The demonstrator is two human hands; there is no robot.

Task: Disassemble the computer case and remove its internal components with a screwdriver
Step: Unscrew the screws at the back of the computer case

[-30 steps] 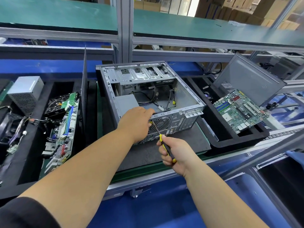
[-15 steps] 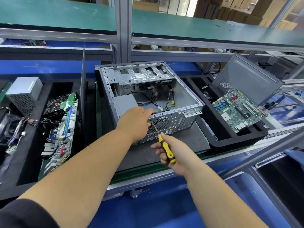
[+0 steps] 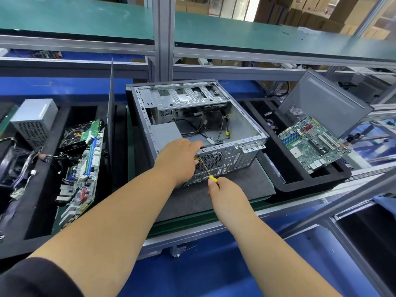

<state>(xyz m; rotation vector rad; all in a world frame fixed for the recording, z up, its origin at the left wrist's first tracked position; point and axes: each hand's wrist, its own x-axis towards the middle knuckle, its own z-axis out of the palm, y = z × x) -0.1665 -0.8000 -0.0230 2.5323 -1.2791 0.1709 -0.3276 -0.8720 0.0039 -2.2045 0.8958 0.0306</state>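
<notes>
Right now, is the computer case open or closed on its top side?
Open. The computer case has no panel on its upward side; its cables and drive bays are exposed.

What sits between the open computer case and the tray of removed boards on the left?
In the head view, a grey side panel stands on edge between the computer case and the left tray.

Computer case [image 3: 192, 116] lying open on a mat [image 3: 235, 185] at centre, one motherboard [image 3: 85, 168] in a tray [image 3: 19, 211] left, another motherboard [image 3: 310, 144] right.
</notes>
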